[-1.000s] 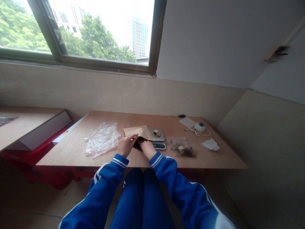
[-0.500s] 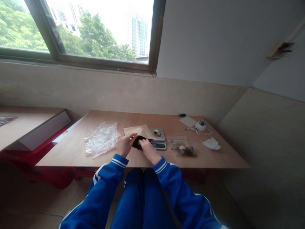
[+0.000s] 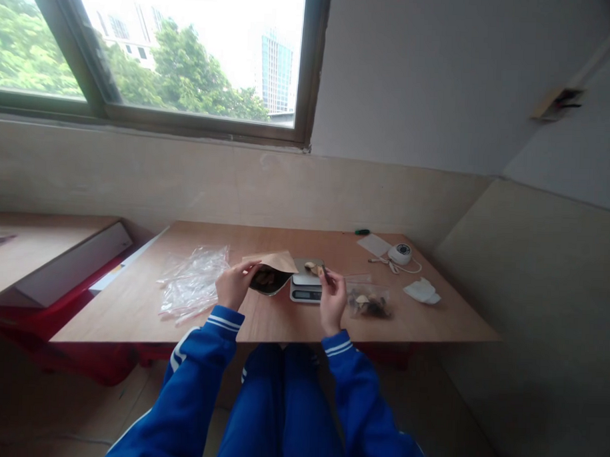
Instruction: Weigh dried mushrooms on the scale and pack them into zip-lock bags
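Left hand grips the open paper pouch; right hand, at its 3 o'clock, pinches a small piece over the scale.

One head-worn view — looking forward and down over the table, wall and window beyond.

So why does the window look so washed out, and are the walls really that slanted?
Head view: the window lets in bright daylight, so the sky blows out to white while the table stays dim, with soft shadows. The wide lens bends the window frame and wall edges. Small things are soft: the bit in the right hand is too small to name; the pouch in the left hand reads clearly.
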Tool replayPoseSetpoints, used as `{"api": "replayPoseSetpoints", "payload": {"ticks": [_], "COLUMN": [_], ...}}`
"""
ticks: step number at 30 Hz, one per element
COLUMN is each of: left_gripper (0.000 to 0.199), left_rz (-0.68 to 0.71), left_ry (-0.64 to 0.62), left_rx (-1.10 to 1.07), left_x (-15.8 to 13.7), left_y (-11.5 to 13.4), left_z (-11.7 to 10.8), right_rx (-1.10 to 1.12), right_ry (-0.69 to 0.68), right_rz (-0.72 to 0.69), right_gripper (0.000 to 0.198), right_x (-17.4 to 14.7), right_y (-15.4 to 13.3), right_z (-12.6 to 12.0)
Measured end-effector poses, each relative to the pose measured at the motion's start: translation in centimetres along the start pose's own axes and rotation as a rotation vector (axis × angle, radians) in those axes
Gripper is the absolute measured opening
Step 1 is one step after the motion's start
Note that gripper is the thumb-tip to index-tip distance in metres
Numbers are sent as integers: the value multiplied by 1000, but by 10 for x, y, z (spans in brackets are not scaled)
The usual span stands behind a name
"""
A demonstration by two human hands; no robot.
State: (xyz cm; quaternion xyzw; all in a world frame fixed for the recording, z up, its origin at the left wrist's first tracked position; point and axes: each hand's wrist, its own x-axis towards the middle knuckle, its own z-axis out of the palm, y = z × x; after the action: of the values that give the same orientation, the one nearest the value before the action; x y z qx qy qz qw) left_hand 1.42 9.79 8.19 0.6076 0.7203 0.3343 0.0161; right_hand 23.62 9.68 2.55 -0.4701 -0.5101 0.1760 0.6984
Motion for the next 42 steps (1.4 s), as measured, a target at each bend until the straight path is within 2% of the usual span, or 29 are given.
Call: {"api": "replayPoseSetpoints", "payload": {"ticks": [1, 4, 7, 11, 15, 20, 25, 29, 34, 38, 40, 42], "left_gripper": [30, 29, 27, 26, 27, 27, 26, 27, 27, 27, 27, 27], "left_rz": [-15, -46, -49, -39, -17, -37, -41, -43, -42, -43, -46, -46], "left_ry": [13, 33, 22, -10, -14, -9, -9, -14, -3, -10, -18, -26], "left_rx": [-6, -23, -25, -28, -39, -43, -47, -51, -48, -55, -51, -52], "left_x": [1, 1, -1, -3, -2, -5, -9, -9, -9, -10, -11, -12], "left_y": [-2, -7, -10, -15, -19, -18, -16, -15, -17, -15, -12, -9], "left_z": [0, -1, -3, -5, -5, -4, -4, -4, -4, -2, -1, 1], "right_rx": [-11, -60, -84, -110, -170, -288, -300, -302, -381, -383, -312, -256], "right_ry": [-2, -146, -248, -324, -260, -147, -224, -311, -248, -188, -269, -511], "right_rz": [58, 138, 128, 74, 25, 90, 160, 156, 89, 4, -104, -268], "right_gripper": [23, 31, 31, 26, 24, 33, 37, 30, 21, 18, 17, 20], "right_x": [4, 15, 22, 26, 26, 25, 31, 39, 51, 34, 12, -13], "right_y": [13, 51, 75, 84, 84, 93, 109, 113, 96, 49, 18, -11], "right_z": [4, 22, 40, 48, 33, 1, -16, -17, -14, -6, 2, 13]}}
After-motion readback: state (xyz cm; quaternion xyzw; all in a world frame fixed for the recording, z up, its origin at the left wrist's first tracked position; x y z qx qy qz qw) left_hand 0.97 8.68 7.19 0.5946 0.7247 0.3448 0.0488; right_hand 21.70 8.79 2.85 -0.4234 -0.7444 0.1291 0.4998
